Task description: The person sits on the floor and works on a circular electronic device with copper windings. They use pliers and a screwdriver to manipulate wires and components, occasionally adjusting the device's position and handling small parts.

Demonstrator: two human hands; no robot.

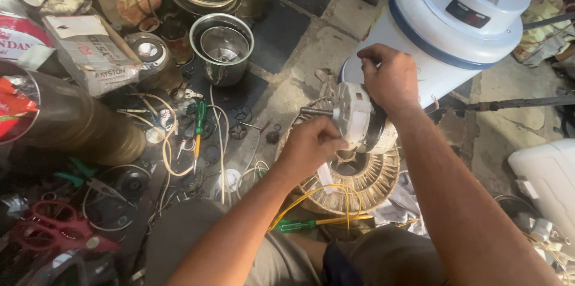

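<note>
Nearest to us, a green-handled screwdriver (299,224) lies on the floor (299,52) by our knees, with a loop of yellow wire (323,193) over it. Just beyond sits a round slotted fan wheel (365,181), and directly above it we hold a small white motor (354,115) with its steel shaft (314,111) pointing left. Our left hand (311,145) grips the motor from below, fingers closed on its front face. Our right hand (390,76) covers the motor from above, fingers curled around its rear housing. The motor is clear of the floor and held between both hands.

To the left, red scissors (51,226) lie among loose cables, and a second green screwdriver (199,121) rests near a brown cylinder (78,124). Farther off stands a steel jar (223,46), with a cardboard box (90,52) to its left. At the far right, just behind our right hand, stands a large white appliance (455,22) with a blue band
</note>
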